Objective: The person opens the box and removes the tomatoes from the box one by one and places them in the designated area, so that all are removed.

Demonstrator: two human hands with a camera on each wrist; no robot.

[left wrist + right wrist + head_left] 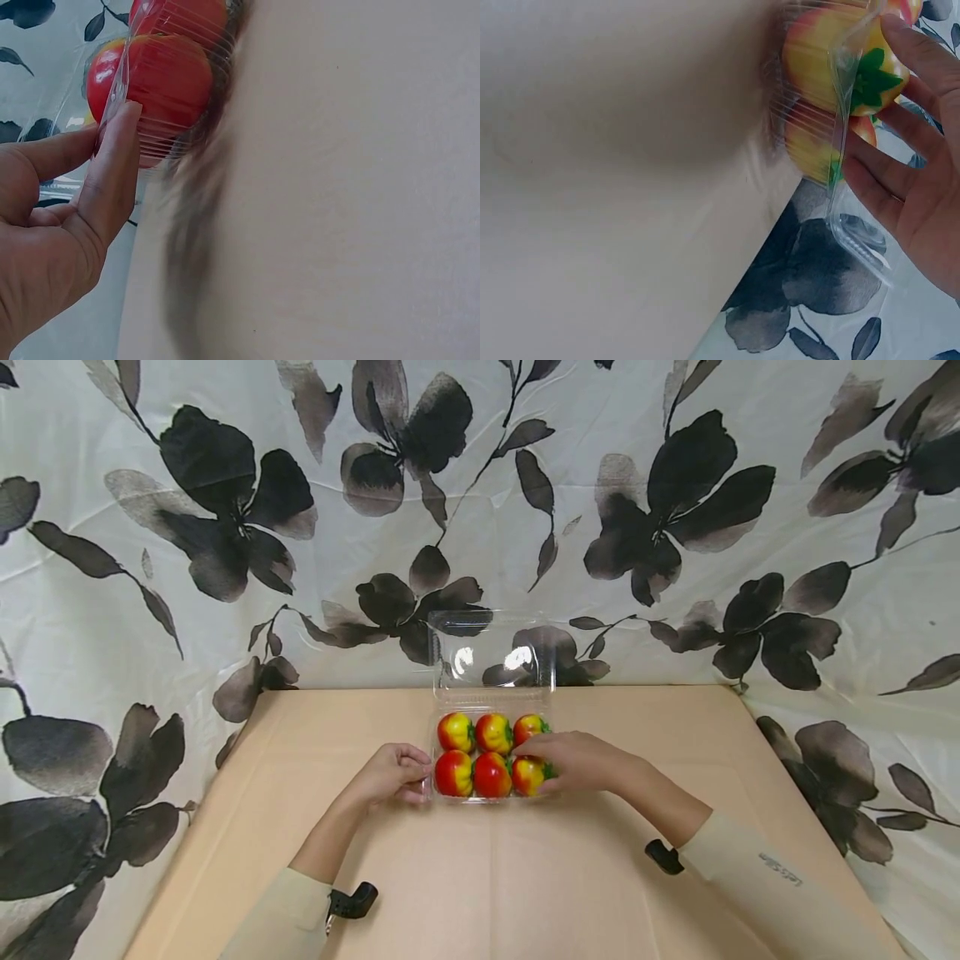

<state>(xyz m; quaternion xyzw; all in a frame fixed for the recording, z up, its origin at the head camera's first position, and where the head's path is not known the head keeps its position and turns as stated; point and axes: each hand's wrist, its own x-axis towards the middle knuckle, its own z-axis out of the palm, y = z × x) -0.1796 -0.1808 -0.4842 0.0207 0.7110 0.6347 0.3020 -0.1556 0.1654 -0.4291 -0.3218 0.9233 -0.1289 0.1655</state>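
Observation:
A clear plastic clamshell box [483, 799] holds several red-and-yellow, tomato-like fruits [492, 774] in two rows. Its transparent lid [491, 652] stands raised at the back. My left hand [395, 772] pinches the box's left rim between thumb and fingers; in the left wrist view, a red fruit [176, 82] shows through the ribbed wall beside the fingertips. At the box's right side, my right hand [581, 762] grips the front right fruit [527, 776], thumb and fingers on either side of its green leafy top [874, 79]. The back right fruit [529, 727] is partly hidden by this hand.
The box sits near the back edge of a light tan table [480, 877]. Behind it hangs a white cloth [525, 568] with dark flower prints, also seen at both sides. Each wrist wears a black camera, one at the left cuff [352, 902], one at the right [664, 857].

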